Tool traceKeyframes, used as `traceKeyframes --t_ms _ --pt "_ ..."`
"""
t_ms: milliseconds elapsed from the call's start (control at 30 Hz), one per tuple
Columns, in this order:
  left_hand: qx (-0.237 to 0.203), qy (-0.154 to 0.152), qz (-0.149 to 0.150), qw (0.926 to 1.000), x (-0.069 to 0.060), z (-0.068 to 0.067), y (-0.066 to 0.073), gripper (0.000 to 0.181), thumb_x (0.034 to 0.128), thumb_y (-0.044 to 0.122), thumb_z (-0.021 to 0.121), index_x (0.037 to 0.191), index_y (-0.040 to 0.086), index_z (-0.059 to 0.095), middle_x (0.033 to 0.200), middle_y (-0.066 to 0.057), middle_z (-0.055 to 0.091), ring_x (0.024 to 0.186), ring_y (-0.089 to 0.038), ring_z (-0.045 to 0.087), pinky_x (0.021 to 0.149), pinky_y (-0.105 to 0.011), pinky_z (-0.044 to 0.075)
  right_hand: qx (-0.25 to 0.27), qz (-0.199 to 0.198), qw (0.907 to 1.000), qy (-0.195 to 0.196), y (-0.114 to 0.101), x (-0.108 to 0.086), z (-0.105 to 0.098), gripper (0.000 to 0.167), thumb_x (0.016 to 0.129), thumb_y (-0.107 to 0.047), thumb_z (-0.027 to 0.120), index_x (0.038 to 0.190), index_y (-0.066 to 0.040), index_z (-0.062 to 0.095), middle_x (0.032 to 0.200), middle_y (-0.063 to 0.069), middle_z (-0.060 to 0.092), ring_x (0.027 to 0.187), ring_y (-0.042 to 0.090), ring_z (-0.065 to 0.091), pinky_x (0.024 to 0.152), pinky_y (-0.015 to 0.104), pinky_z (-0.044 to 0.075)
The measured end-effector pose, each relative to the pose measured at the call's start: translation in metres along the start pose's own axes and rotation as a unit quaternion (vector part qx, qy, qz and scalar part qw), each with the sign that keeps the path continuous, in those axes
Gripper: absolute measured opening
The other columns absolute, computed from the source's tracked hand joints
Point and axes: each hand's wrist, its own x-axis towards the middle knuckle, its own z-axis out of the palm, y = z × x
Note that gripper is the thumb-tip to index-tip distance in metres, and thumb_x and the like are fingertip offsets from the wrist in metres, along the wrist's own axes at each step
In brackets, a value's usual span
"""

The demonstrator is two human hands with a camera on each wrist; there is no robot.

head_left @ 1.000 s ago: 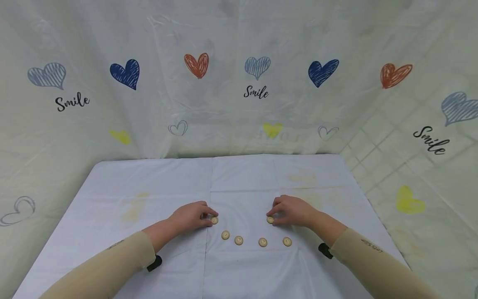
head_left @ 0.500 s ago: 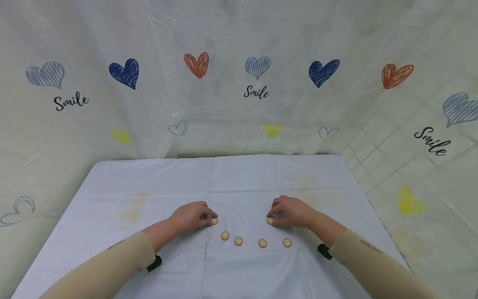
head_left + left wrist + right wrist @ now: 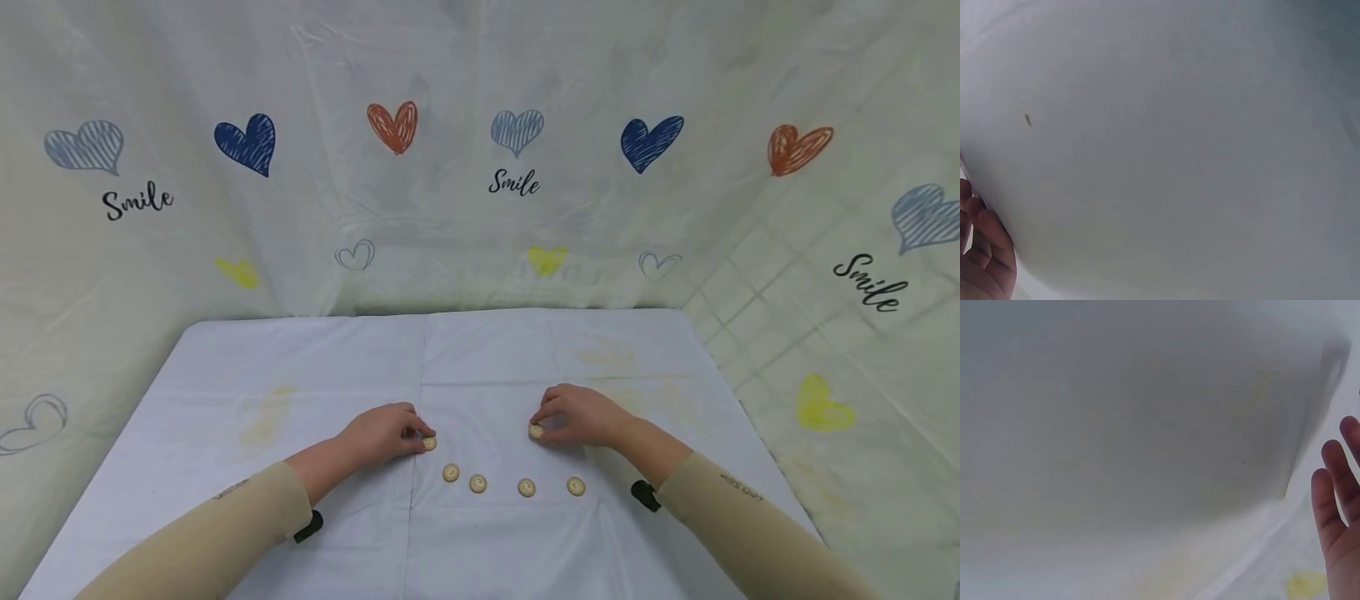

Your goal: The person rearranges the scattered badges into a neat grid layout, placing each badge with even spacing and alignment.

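Observation:
In the head view my left hand [image 3: 382, 435] pinches a round wooden button [image 3: 430, 443] by its left edge, at the white cloth. My right hand [image 3: 581, 415] holds another round wooden button [image 3: 536, 431] between thumb and fingers, a short way to the right. Four-holed or two-holed, the buttons are too small to tell. Nearer the front lie several more, in a shallow curve: a left button [image 3: 451, 472], a button beside it [image 3: 477, 483], one button right of centre [image 3: 527, 487] and a rightmost button [image 3: 576, 486]. Both wrist views show fingers only, without any button.
A white cloth covers the table [image 3: 330, 358], with faint yellowish stains and fold lines. Behind it hangs a pale curtain [image 3: 450, 225] printed with hearts and words. Dark wrist devices show beneath both sleeves, including the left device [image 3: 308, 527].
My right hand has shifted slightly left and away from me, and the button it pinches has moved with it. My left hand and the front buttons look nearly still.

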Motion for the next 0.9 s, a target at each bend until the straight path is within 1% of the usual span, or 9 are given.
traceKeyframes --t_ms 167,300,467,667,767,900 --pt "-0.020 -0.006 -0.001 0.9998 0.001 -0.001 0.000 0.021 0.0864 0.025 0.078 0.107 0.023 0.079 0.084 0.014 0.056 0.076 -0.004 0.052 0.069 -0.026 0.045 0.008 0.019 0.9998 -0.006 -0.001 0.009 -0.003 0.022 0.086 -0.032 0.078 0.106 -0.024 0.078 0.098 -0.010 0.062 0.094 0.012 0.058 0.085 0.035 0.049" --pt "-0.040 -0.016 -0.020 0.9988 0.004 0.000 -0.001 0.020 0.0860 0.026 0.079 0.106 0.025 0.079 0.083 0.015 0.056 0.076 -0.004 0.051 0.069 -0.026 0.044 0.016 0.038 0.9991 -0.011 -0.002 0.020 -0.005 0.022 0.086 -0.034 0.078 0.107 -0.026 0.078 0.098 -0.010 0.063 0.095 0.012 0.060 0.085 0.035 0.049" --pt "-0.064 -0.027 -0.042 0.9967 0.006 -0.002 -0.003 0.019 0.0854 0.027 0.079 0.104 0.026 0.079 0.081 0.015 0.057 0.075 -0.005 0.051 0.069 -0.026 0.044 0.021 0.055 0.9980 -0.025 -0.003 0.040 -0.010 0.023 0.085 -0.033 0.079 0.106 -0.028 0.078 0.095 -0.011 0.063 0.091 0.012 0.059 0.082 0.033 0.049" --pt "-0.075 -0.026 -0.038 0.9961 0.007 -0.001 -0.004 0.017 0.0857 0.025 0.079 0.103 0.024 0.079 0.080 0.014 0.056 0.074 -0.006 0.051 0.068 -0.027 0.044 0.028 0.096 0.9939 -0.048 -0.004 0.067 -0.009 0.021 0.085 -0.035 0.079 0.106 -0.030 0.078 0.091 -0.016 0.060 0.086 0.007 0.055 0.081 0.031 0.047" --pt "-0.075 -0.027 -0.036 0.9962 0.007 -0.001 -0.005 0.017 0.0861 0.025 0.079 0.103 0.024 0.079 0.080 0.013 0.056 0.075 -0.007 0.051 0.068 -0.027 0.043 0.036 0.100 0.9929 -0.053 -0.005 0.078 -0.007 0.021 0.085 -0.035 0.079 0.106 -0.029 0.078 0.089 -0.015 0.060 0.083 0.007 0.055 0.080 0.030 0.046" --pt "-0.072 -0.028 -0.036 0.9963 0.008 0.000 -0.006 0.018 0.0863 0.026 0.078 0.105 0.025 0.079 0.080 0.014 0.056 0.074 -0.007 0.051 0.068 -0.027 0.044 0.041 0.086 0.9941 -0.053 -0.006 0.090 -0.005 0.023 0.084 -0.032 0.079 0.106 -0.026 0.079 0.087 -0.012 0.059 0.081 0.008 0.054 0.080 0.031 0.046"
